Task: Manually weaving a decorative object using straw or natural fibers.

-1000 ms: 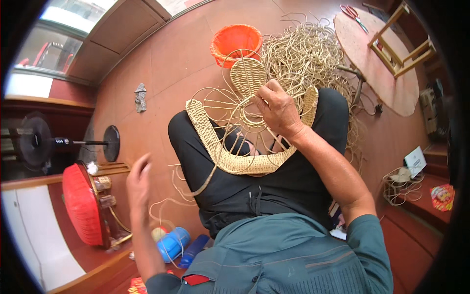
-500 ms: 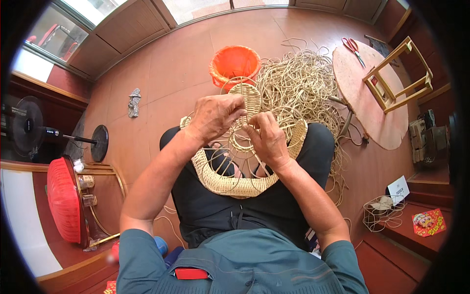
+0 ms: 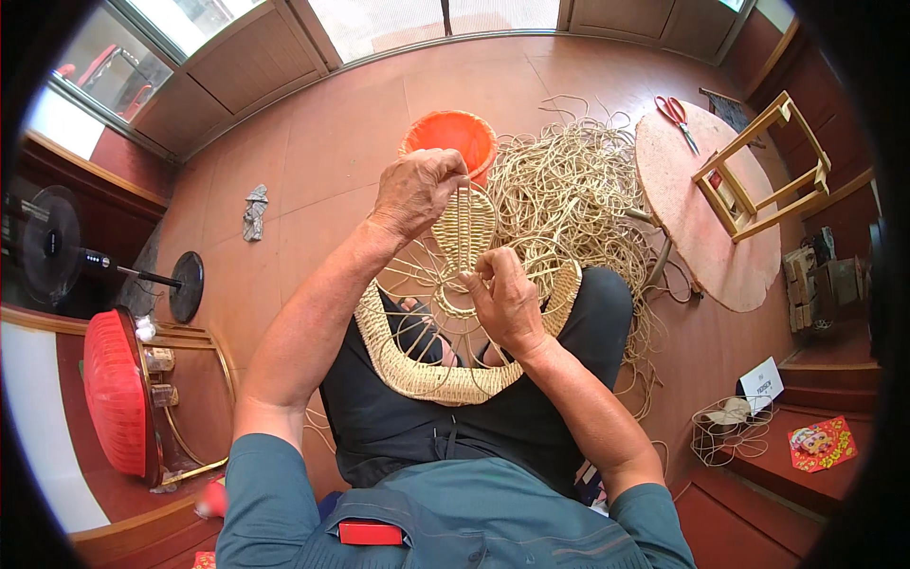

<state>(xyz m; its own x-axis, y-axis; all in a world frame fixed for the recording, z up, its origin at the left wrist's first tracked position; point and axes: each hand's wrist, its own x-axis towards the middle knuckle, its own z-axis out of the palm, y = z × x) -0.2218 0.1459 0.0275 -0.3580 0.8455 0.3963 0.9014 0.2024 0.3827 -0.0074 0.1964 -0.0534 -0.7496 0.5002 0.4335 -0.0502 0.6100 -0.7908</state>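
Observation:
A woven U-shaped piece [image 3: 435,381] of pale cord rests across my thighs, with bare spokes, a small central ring [image 3: 453,303] and an upright oval woven panel [image 3: 452,232]. My left hand [image 3: 420,190] is raised at the top of the panel, fingers closed on a pale strand [image 3: 464,213] that runs down toward my right hand [image 3: 502,299]. My right hand pinches at the lower end of that strand, beside the ring; its fingertips partly cover what it grips.
An orange bucket [image 3: 447,129] and a heap of loose cord [image 3: 559,180] lie beyond the work. Right: a round board [image 3: 720,266] with red-handled scissors [image 3: 678,119] and a wooden frame [image 3: 777,218]. Left: a black fan [image 3: 52,247] and red padded furniture [image 3: 114,398].
My left hand came from off the work at the left to the panel's top and rose higher. My right hand moved lower toward the ring, and the view tilted.

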